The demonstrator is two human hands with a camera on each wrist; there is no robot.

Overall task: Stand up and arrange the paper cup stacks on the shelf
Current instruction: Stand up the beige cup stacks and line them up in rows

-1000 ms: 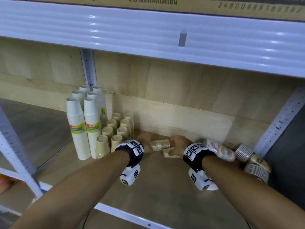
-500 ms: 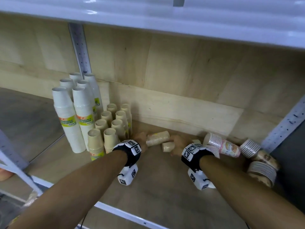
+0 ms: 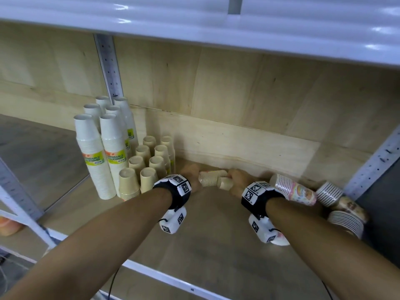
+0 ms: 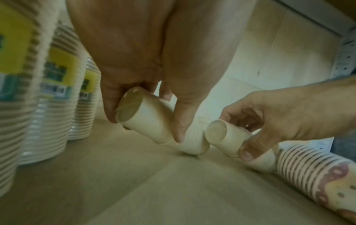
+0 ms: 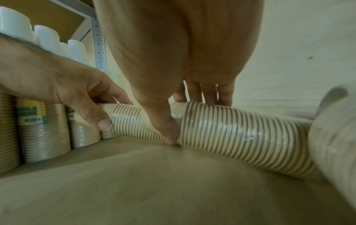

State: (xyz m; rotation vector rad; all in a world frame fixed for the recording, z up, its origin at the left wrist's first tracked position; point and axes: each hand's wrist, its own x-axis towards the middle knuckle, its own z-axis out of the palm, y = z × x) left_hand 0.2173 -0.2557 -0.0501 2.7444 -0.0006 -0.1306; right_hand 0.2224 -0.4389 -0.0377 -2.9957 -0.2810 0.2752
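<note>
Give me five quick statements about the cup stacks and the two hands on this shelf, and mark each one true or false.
1. The left hand grips a tan cup stack lying on its side. True.
2. The right hand hangs free with nothing in its grip. False: it grips a second fallen tan stack.
3. The tall white stacks at the left stand upright. True.
4. The patterned stacks at the right are standing. False: they lie on their sides.
5. The two held stacks are already in the upright tan rows. False: they lie on the shelf board, to the right of those rows.
</note>
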